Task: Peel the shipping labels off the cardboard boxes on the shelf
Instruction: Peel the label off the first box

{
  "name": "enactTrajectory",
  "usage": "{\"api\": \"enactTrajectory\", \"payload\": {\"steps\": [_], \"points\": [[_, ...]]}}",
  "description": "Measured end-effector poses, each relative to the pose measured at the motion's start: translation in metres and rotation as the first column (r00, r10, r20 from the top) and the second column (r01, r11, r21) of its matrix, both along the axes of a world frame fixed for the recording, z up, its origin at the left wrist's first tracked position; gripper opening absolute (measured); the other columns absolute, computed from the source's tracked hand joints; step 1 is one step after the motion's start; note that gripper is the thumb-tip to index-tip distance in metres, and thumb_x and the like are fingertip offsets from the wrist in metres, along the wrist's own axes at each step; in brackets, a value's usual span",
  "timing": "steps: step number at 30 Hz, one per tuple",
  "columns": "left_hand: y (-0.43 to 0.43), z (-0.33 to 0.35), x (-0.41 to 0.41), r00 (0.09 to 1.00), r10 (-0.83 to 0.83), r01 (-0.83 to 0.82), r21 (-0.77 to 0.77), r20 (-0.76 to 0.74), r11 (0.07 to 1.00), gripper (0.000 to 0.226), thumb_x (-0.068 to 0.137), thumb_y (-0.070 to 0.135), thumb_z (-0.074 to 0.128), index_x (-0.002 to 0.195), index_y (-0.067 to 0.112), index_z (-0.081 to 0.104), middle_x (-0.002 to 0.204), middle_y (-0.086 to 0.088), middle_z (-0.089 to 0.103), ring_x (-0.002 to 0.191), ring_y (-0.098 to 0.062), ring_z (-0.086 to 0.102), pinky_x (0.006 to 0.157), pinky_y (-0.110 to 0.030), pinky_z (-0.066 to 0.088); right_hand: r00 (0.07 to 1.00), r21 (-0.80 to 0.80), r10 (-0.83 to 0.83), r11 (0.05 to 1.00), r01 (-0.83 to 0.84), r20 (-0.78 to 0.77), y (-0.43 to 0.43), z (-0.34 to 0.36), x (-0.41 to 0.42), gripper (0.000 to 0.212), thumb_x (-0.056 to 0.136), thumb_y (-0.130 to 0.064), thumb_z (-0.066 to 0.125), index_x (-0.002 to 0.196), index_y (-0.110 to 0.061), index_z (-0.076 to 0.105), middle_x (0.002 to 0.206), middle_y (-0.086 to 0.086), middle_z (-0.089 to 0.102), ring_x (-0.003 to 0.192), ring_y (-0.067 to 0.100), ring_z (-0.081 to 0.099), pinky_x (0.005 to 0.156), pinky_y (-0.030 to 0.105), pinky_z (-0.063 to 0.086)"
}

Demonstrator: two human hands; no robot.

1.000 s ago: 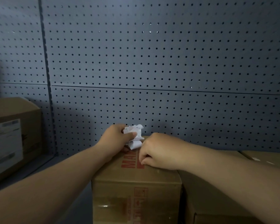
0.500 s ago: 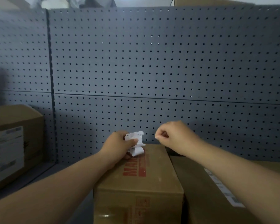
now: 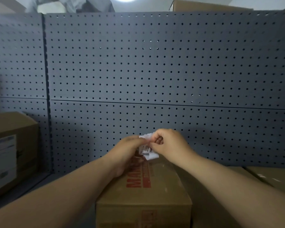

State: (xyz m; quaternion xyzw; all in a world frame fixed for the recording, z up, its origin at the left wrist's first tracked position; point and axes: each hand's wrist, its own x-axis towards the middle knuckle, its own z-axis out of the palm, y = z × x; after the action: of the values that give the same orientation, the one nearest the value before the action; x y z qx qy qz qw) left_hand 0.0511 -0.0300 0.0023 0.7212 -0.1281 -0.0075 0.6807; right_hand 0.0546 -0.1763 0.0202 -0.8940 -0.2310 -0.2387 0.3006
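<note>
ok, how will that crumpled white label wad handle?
The crumpled white paper label wad: probably light and floppy, its creased strips curl loosely. Peeled labels, likely tacky; may cling to the left hand and right hand pinching it.

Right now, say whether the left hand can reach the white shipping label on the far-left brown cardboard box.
Likely yes: nothing stands between the left hand and that white label, but it pinches a crumpled paper wad.
</note>
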Motion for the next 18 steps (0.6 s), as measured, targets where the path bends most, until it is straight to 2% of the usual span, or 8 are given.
{"api": "enactTrajectory", "payload": {"steps": [3, 5, 10, 13, 15, 16, 17, 18], "points": [[-0.001, 0.000, 0.003, 0.999, -0.043, 0.044, -0.074, 0.015, 0.996, 0.021, 0.091, 0.020, 0.059, 0.103, 0.005, 0.069, 0.084, -0.006, 0.071, 0.062, -0.011, 0.064, 0.058, -0.023, 0.050, 0.998, 0.040, -0.057, 0.998, 0.056, 0.010, 0.000, 0.002, 0.002, 0.017, 0.082, -0.018, 0.065, 0.068, -0.022, 0.056, 0.065, -0.010, 0.056, 0.057, 0.001, 0.047, 0.051, 0.014, 0.039], [0.000, -0.001, 0.006, 1.000, -0.028, 0.028, -0.120, 0.007, 0.992, 0.019, 0.089, 0.018, 0.061, 0.101, 0.005, 0.068, 0.081, -0.007, 0.070, 0.059, -0.012, 0.063, 0.055, -0.023, 0.050, 0.997, 0.093, -0.070, 0.993, 0.073, -0.036, 0.000, 0.003, 0.004, 0.025, 0.082, -0.021, 0.068, 0.063, -0.023, 0.051, 0.062, -0.012, 0.051, 0.055, 0.000, 0.044, 0.048, 0.011, 0.032], [0.001, -0.002, 0.011, 0.992, -0.124, 0.124, -0.194, 0.013, 0.973, 0.016, 0.085, 0.015, 0.061, 0.091, 0.002, 0.068, 0.081, -0.010, 0.072, 0.068, -0.017, 0.068, 0.060, -0.022, 0.053, 0.952, 0.344, 0.104, 0.939, 0.002, -0.287, -0.003, 0.002, 0.011, 0.021, 0.079, -0.014, 0.073, 0.066, -0.016, 0.056, 0.065, 0.000, 0.056, 0.065, 0.015, 0.050, 0.066, 0.028, 0.042], [0.006, -0.003, 0.016, 0.992, -0.124, 0.120, -0.204, -0.005, 0.971, 0.030, 0.079, 0.019, 0.064, 0.100, -0.002, 0.067, 0.092, -0.017, 0.070, 0.080, -0.025, 0.066, 0.071, -0.029, 0.054, 0.907, 0.367, 0.221, 0.927, -0.081, -0.359, -0.008, 0.005, 0.012, 0.013, 0.082, -0.007, 0.069, 0.073, -0.012, 0.060, 0.068, 0.003, 0.061, 0.063, 0.014, 0.054, 0.066, 0.026, 0.046], [0.008, -0.005, 0.020, 0.996, -0.081, 0.071, -0.218, -0.037, 0.973, 0.030, 0.081, 0.018, 0.065, 0.103, -0.002, 0.066, 0.092, -0.018, 0.069, 0.078, -0.025, 0.065, 0.068, -0.030, 0.054, 0.849, 0.402, 0.308, 0.907, -0.126, -0.429, -0.018, 0.011, 0.011, 0.003, 0.085, -0.002, 0.064, 0.085, -0.005, 0.063, 0.072, 0.004, 0.063, 0.065, 0.012, 0.057, 0.066, 0.021, 0.050], [0.008, -0.007, 0.021, 0.997, -0.048, 0.034, -0.232, -0.053, 0.972, 0.025, 0.085, 0.016, 0.063, 0.103, -0.001, 0.066, 0.090, -0.017, 0.069, 0.073, -0.024, 0.065, 0.063, -0.028, 0.054, 0.847, 0.349, 0.286, 0.928, -0.128, -0.449, -0.025, 0.014, 0.011, 0.002, 0.086, -0.003, 0.063, 0.088, -0.003, 0.064, 0.074, 0.004, 0.064, 0.066, 0.011, 0.058, 0.065, 0.018, 0.051], [0.009, -0.008, 0.023, 0.998, -0.007, -0.010, -0.249, -0.067, 0.969, 0.022, 0.089, 0.014, 0.061, 0.104, -0.002, 0.065, 0.089, -0.017, 0.067, 0.069, -0.023, 0.063, 0.058, -0.027, 0.053, 0.874, 0.197, 0.196, 0.973, -0.117, -0.445, -0.033, 0.015, 0.013, 0.006, 0.086, -0.008, 0.065, 0.090, -0.004, 0.067, 0.077, 0.003, 0.066, 0.067, 0.009, 0.059, 0.066, 0.018, 0.051], [0.009, -0.009, 0.024, 0.996, 0.035, -0.054, -0.257, -0.077, 0.965, 0.022, 0.091, 0.014, 0.060, 0.104, -0.003, 0.064, 0.089, -0.018, 0.065, 0.067, -0.023, 0.059, 0.056, -0.026, 0.052, 0.912, -0.045, 0.064, 0.995, -0.090, -0.405, -0.040, 0.015, 0.016, 0.010, 0.086, -0.016, 0.067, 0.091, -0.008, 0.070, 0.081, 0.000, 0.068, 0.070, 0.007, 0.061, 0.069, 0.018, 0.051]]}}
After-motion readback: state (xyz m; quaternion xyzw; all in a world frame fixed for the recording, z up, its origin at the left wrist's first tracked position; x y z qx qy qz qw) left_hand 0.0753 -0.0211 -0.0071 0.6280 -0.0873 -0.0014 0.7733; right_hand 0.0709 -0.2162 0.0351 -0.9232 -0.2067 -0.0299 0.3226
